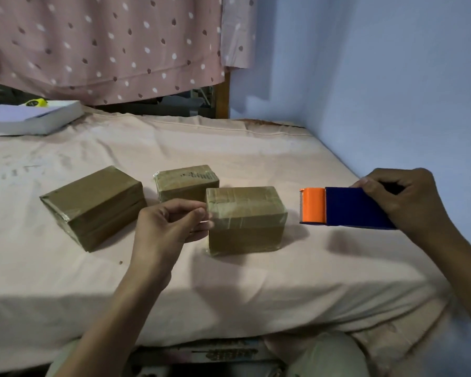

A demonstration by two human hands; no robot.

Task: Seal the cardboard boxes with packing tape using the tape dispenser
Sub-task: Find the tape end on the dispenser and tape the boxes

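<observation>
Three small cardboard boxes lie on a bed covered by a pale pink sheet (256, 281), grouped left of the frame's centre. The centre box (245, 220) shows glossy clear tape banding its top and upper sides; the left box (93, 208) and the rear box (186, 183) also carry shiny, wrinkled tape over matte brown board. Judged from this, sealing appears well advanced, though whether every seam is closed cannot be told, as the undersides and far faces are hidden.

The right hand (400, 198), at centre right, grips the tape dispenser (348, 208) with fingers curled over its blue body; the orange cutter end with its serrated blade points toward the centre box, held apart from it and above the sheet. No tape strand is visibly drawn between them. The left hand (166, 227), fingers curled and thumb meeting fingertips, pinches at the left edge of the centre box, possibly at a tape end.

At upper left lie a white rectangular box (38, 118) and a spotted pink curtain (106, 44).
</observation>
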